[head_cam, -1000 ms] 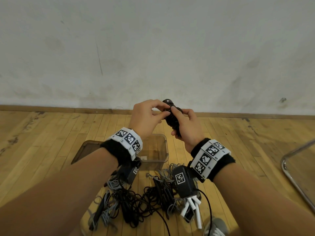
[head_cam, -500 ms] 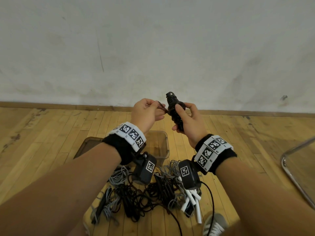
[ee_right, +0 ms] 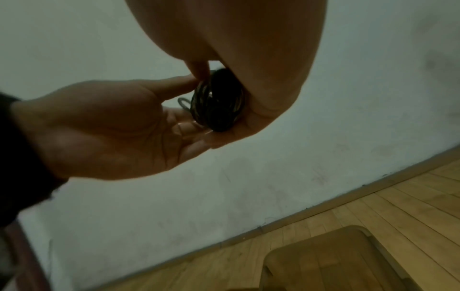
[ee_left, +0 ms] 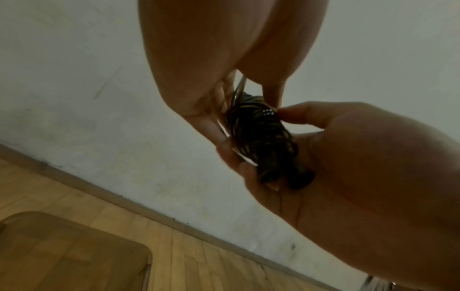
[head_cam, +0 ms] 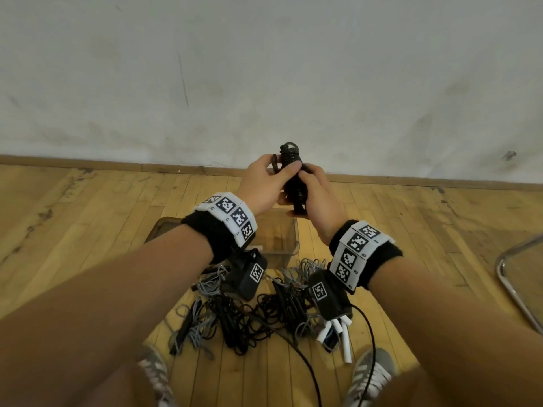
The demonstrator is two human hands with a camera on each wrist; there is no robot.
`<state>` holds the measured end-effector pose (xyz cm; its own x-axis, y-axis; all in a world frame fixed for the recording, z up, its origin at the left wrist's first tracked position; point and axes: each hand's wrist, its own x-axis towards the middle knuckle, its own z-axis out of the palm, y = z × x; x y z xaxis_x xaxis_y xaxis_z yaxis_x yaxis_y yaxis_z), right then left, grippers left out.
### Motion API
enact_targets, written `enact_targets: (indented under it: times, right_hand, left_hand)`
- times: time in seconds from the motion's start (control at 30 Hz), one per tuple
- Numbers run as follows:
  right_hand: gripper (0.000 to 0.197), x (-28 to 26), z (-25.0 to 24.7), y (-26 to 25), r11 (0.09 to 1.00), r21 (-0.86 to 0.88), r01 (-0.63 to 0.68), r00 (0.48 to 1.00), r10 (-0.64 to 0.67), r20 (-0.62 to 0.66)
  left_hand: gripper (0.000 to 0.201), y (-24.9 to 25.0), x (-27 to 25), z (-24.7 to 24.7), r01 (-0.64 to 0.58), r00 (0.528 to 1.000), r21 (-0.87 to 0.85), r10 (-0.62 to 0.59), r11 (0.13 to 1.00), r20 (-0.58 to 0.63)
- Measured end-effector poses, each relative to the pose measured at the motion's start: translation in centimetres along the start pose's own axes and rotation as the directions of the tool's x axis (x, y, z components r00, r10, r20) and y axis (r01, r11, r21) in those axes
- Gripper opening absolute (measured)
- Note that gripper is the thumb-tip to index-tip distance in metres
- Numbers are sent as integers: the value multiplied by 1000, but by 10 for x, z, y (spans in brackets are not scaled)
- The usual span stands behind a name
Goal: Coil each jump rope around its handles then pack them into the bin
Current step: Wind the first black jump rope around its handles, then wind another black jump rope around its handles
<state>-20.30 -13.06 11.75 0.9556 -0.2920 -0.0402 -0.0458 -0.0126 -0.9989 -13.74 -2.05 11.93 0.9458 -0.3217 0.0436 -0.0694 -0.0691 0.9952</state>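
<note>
A black jump rope point(head_cam: 293, 174) is coiled tightly around its handles and held upright in front of the wall, above the bin. My right hand point(head_cam: 317, 195) grips the bundle low down, its handle ends point(ee_left: 286, 175) resting in the palm. My left hand point(head_cam: 264, 183) pinches the coils near the top, where a small loop of rope point(ee_right: 184, 103) sticks out by its fingers. The clear brown bin point(head_cam: 282, 239) stands on the floor under my hands. A heap of black and grey jump ropes point(head_cam: 249, 312) lies tangled on the floor in front of it.
White handles point(head_cam: 340, 333) lie at the right of the heap, near my shoes point(head_cam: 370, 374). A chrome chair frame point(head_cam: 517, 289) stands at the right edge. The wall and its baseboard point(head_cam: 117, 167) run close behind the bin on the wooden floor.
My left hand has gone from pulling the rope end out to the side to closing over the top coils. The bundle has stayed upright in my right hand.
</note>
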Motion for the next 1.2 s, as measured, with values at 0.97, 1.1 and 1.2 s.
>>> enact_targets:
  times: [0.97, 1.1, 1.2]
  right_hand:
    - [49, 59, 275, 296, 735, -602, -312, 706, 603, 371]
    - [56, 57, 290, 318, 694, -655, -298, 673, 640, 372]
    - [51, 57, 285, 329, 659, -716, -230, 681, 634, 365]
  left_hand:
    - [35, -328, -38, -251, 657, 754, 397, -560, 641, -343]
    - [32, -369, -49, -262, 692, 721, 431, -586, 579, -370]
    - [40, -383, -52, -262, 673, 729, 540, -575, 505, -371]
